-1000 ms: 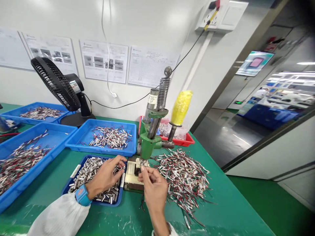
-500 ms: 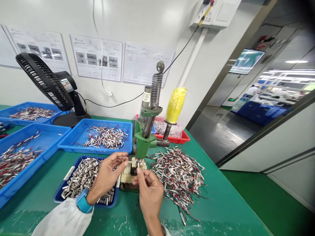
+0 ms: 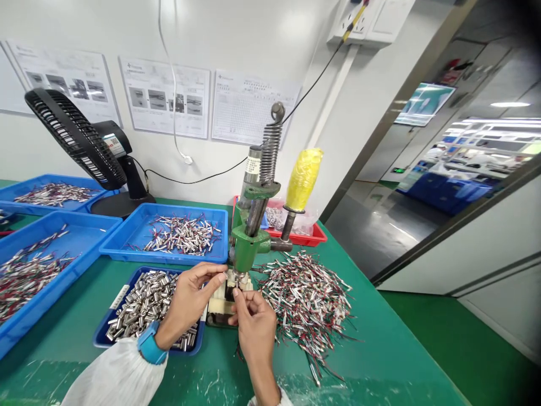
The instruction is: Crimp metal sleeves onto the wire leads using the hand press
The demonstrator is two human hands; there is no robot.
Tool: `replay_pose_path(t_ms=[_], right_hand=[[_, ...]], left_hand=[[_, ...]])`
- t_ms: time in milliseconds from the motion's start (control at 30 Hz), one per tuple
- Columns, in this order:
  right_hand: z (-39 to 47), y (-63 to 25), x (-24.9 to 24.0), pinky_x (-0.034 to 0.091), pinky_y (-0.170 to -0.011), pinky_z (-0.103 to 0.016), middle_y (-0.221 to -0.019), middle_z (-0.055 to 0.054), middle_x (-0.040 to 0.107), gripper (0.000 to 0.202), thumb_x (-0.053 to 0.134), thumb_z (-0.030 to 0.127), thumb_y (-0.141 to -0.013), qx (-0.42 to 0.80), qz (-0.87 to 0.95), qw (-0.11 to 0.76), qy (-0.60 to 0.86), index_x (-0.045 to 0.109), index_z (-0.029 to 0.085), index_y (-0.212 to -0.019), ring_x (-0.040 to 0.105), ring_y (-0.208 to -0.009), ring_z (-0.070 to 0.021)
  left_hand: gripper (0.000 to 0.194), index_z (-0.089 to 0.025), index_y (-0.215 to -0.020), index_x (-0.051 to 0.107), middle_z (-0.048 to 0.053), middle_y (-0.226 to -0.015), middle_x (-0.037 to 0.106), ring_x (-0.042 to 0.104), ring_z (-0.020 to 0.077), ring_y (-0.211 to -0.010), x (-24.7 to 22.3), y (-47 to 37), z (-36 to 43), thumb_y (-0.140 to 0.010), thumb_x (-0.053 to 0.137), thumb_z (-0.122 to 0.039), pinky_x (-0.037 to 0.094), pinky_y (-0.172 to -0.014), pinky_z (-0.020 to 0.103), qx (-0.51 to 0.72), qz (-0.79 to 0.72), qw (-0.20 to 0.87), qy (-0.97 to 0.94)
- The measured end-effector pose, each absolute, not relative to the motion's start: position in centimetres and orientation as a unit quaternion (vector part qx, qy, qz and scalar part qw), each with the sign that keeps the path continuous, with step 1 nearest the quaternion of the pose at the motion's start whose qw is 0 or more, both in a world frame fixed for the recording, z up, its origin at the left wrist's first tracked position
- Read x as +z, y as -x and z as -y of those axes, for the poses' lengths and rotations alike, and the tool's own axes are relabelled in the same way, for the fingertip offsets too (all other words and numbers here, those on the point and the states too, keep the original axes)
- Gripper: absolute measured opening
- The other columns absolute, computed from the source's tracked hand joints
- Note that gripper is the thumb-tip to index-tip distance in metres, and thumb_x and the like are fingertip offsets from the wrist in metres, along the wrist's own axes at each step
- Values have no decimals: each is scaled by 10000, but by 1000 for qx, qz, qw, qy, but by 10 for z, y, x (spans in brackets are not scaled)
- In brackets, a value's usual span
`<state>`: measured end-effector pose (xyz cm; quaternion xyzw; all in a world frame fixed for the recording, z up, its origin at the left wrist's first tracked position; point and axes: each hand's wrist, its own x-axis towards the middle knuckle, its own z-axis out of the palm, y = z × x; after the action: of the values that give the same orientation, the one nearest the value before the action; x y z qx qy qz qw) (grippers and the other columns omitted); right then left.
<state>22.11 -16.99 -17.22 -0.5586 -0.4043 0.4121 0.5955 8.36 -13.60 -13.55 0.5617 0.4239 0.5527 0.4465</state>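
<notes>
Part [image 3: 236, 286] pinched by your right hand [image 3: 256, 326] could tilt under the press [image 3: 246, 256] if your fingers [image 3: 239, 300] slip; whether your left hand [image 3: 186, 299] grips anything, I can't tell.

Press [image 3: 249, 242] stands just ahead of fingers [image 3: 240, 303]; pile of wired pcs [image 3: 306, 307] lies to their R; cyls [image 3: 143, 301] in tray [image 3: 100, 337] to their L, bigger tray [image 3: 164, 259] behind that (fan [image 3: 122, 149] further L, also on table [image 3: 380, 349]); far tray [image 3: 318, 238] behind press.

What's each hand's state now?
Left hand: half-closed at the press; whether it holds anything can't be told.
Right hand: partly curled, also at the press; holding can't be told.
</notes>
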Motion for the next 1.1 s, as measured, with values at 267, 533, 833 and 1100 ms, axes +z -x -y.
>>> replay_pose_path(t_ms=[267,533,833,1100], right_hand=[[165,-225,-168,329,-388,-206,-423,44,505,437,580,583,-839,339,466,546,608,498,217,-616,470,-341,-114],[164,-229,-176,287,-390,-209,-429,62,471,433,577,576,-868,341,492,551,581,485,221,-639,415,-364,-103],[173,-256,-165,337,-447,-216,-549,27,548,471,609,623,-854,332,541,504,586,575,188,-677,450,-457,-111],[169,-301,-68,515,-673,-309,-873,-83,716,516,683,638,-785,107,499,609,607,707,150,-952,642,-746,-197]], left_hand=[[406,-144,-1229,643,94,-1020,735,685,208,-914,-130,-97,129,-860,673,-308,541,-848,335,511,-413,435,-616],[189,-149,-1015,656,27,-822,675,568,167,-729,-115,-99,126,-894,526,-215,444,-700,278,429,-421,281,-749],[162,-183,-965,654,33,-808,652,584,201,-759,-116,-97,131,-909,504,-205,436,-713,295,398,-440,204,-779],[408,-203,-1320,648,86,-1215,734,673,241,-1019,-124,-84,138,-926,578,-283,502,-946,364,454,-407,322,-724]])
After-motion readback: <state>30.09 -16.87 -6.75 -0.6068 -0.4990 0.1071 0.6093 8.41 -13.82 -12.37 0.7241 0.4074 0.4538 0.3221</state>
